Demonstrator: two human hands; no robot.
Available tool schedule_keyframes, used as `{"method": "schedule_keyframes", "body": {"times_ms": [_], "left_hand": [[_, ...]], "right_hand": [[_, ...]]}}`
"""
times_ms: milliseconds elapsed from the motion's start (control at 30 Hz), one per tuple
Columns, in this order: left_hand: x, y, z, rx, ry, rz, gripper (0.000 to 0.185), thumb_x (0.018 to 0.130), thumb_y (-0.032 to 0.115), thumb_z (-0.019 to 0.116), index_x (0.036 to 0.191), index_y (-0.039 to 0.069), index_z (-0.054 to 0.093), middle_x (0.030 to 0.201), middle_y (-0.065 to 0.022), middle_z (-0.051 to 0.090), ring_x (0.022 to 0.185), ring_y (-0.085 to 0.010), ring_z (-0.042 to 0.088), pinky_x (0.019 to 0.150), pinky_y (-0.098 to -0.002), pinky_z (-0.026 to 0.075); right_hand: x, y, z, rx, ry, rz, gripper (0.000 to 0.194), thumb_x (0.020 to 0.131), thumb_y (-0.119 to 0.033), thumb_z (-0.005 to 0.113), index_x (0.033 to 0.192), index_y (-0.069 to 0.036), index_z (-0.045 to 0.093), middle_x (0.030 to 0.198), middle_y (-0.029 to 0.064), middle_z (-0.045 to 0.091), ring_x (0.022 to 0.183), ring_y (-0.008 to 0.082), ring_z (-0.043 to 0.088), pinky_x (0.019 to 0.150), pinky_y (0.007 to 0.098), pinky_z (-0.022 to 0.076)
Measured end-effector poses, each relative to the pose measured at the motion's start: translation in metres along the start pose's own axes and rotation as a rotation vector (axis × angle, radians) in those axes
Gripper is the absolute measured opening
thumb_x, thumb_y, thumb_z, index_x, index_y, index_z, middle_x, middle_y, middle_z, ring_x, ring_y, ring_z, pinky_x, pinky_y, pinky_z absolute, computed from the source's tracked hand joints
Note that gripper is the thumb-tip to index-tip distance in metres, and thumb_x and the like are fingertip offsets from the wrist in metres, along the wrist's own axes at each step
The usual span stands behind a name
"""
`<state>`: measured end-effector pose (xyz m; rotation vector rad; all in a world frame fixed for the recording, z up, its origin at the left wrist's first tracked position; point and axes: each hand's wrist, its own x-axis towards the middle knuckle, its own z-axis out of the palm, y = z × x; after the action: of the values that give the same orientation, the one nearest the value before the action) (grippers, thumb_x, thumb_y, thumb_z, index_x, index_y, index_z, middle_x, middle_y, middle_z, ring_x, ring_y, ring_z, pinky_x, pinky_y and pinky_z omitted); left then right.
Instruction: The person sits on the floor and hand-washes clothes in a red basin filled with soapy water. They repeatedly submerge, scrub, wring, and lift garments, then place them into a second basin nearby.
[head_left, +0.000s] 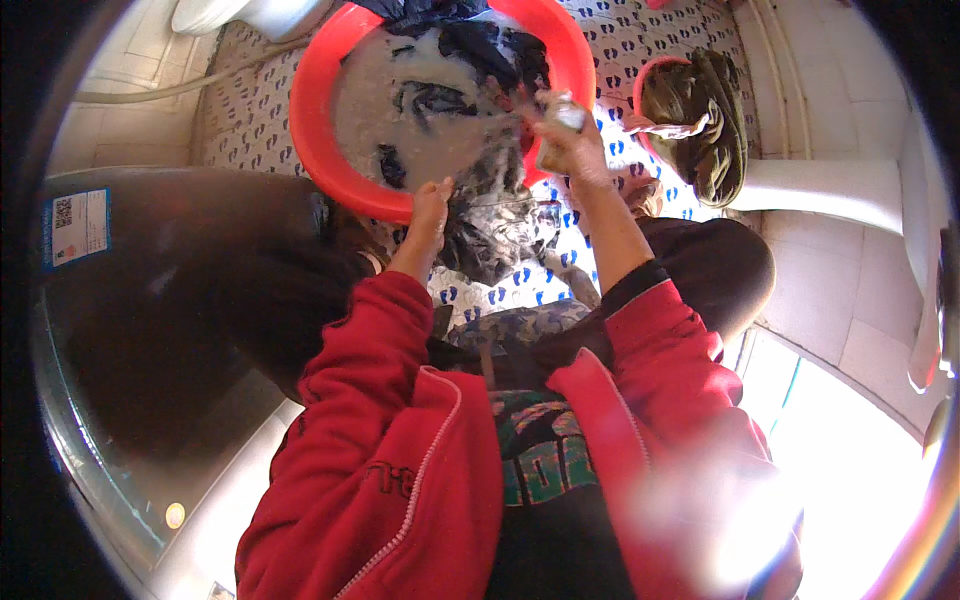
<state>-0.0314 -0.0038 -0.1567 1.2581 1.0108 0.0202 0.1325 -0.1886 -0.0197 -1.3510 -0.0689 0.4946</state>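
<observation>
A red plastic basin (315, 127) of cloudy, soapy water stands on the floor before me, with dark cloth (435, 101) partly sunk in it. Wet dark cloth (487, 232) hangs over the basin's near rim, covered in suds. My left hand (431, 210) rests at the near rim beside this cloth; whether its fingers grip anything is hard to see. Above the right part of the rim, my right hand (574, 142) is closed around a pale, foamy object (566, 116), perhaps a brush or a bar of soap. Motion blurs its fingers.
A smaller red basin (639, 82) to the right holds dark olive cloth (709, 127). Behind it stands a white pedestal (825, 191). At the upper left is a white ceramic fixture (277, 19) near a hose (165, 91). A large dark glossy appliance (150, 300) borders the left side.
</observation>
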Motion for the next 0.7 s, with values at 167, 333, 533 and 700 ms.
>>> {"method": "schedule_keyframes", "body": {"times_ms": [167, 333, 533, 700], "left_hand": [[-0.013, -0.004, 0.010, -0.581, -0.203, -0.044, 0.031, 0.101, 0.038, 0.060, 0.107, 0.009, 0.068, 0.102, -0.0033, 0.066, 0.092, -0.0184, 0.062, 0.079, -0.0334, 0.050], [-0.026, 0.010, 0.005, -0.333, 0.092, -0.323, 0.058, 0.098, 0.054, 0.056, 0.128, 0.004, 0.061, 0.124, -0.0095, 0.065, 0.110, -0.0257, 0.063, 0.098, -0.0414, 0.049], [-0.004, 0.016, -0.007, -0.673, -0.016, -0.401, 0.066, 0.098, 0.059, 0.049, 0.136, 0.005, 0.057, 0.137, -0.0142, 0.059, 0.126, -0.0318, 0.057, 0.108, -0.0457, 0.043], [-0.032, 0.036, 0.018, -0.624, -0.152, -0.342, 0.054, 0.099, 0.052, 0.054, 0.125, 0.006, 0.063, 0.119, -0.0092, 0.068, 0.103, -0.0282, 0.067, 0.094, -0.0452, 0.053]], "right_hand": [[-0.059, 0.085, 0.061, -0.879, -0.254, -0.479, 0.059, 0.080, -0.044, 0.078, 0.128, -0.017, 0.057, 0.119, 0.0152, 0.061, 0.109, 0.0313, 0.061, 0.087, 0.0465, 0.0524], [-0.045, 0.102, 0.043, -1.136, -0.268, -0.074, 0.047, 0.078, -0.050, 0.074, 0.114, -0.021, 0.065, 0.114, 0.0137, 0.058, 0.107, 0.0368, 0.061, 0.089, 0.0490, 0.0518], [-0.054, 0.119, 0.072, -0.603, -0.138, -0.316, 0.045, 0.080, -0.041, 0.071, 0.115, -0.014, 0.061, 0.115, 0.0164, 0.062, 0.094, 0.0402, 0.064, 0.081, 0.0532, 0.0512], [-0.041, 0.137, 0.028, -0.784, 0.005, -0.052, 0.044, 0.082, -0.035, 0.071, 0.120, -0.016, 0.059, 0.112, 0.0153, 0.064, 0.103, 0.0400, 0.062, 0.087, 0.0514, 0.0499]]}}
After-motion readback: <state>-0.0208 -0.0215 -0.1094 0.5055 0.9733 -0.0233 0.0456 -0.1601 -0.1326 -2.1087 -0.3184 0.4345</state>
